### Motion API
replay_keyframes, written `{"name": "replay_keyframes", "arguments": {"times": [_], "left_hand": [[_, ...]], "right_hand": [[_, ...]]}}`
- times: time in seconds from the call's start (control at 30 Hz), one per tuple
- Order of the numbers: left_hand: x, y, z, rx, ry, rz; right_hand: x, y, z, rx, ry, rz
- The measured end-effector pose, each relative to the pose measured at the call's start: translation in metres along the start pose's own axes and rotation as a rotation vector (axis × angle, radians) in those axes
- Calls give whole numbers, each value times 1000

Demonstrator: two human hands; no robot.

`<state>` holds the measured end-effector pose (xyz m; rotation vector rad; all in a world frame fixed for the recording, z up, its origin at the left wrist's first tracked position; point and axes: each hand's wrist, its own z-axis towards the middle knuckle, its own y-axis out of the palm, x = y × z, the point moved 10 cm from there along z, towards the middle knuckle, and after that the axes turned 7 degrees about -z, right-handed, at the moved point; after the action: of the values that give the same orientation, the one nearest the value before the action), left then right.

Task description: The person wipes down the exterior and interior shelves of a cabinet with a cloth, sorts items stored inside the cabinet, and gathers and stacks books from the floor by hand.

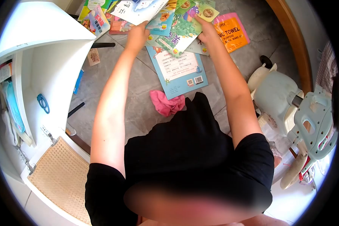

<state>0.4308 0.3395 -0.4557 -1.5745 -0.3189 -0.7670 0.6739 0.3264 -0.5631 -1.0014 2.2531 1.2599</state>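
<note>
Both arms reach forward over books spread on the floor. My left hand is closed at the edge of a white picture book and a blue picture book; its fingertips are partly hidden, and I cannot tell which book it grips. My right hand grips the right edge of a green picture book, its thumb on the cover. Below lies a light-blue book, printed text and a barcode facing up. More colourful books lie beyond my left hand.
An orange-and-pink towel packet lies right of the books, a pink cloth nearer me. At left stands a white cabinet with its woven-panel door open. A grey-blue plastic ride-on toy stands at right.
</note>
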Motion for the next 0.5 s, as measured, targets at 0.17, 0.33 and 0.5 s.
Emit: {"name": "replay_keyframes", "arguments": {"times": [0.17,0.33,0.5], "left_hand": [[14,14,-18,-217,-127,-144],[56,65,-40,-165,58,169],[52,56,-43,2,82,34]], "right_hand": [[25,27,-5,-246,122,133],[34,46,7,-34,46,146],[30,42,0,100,66,65]]}}
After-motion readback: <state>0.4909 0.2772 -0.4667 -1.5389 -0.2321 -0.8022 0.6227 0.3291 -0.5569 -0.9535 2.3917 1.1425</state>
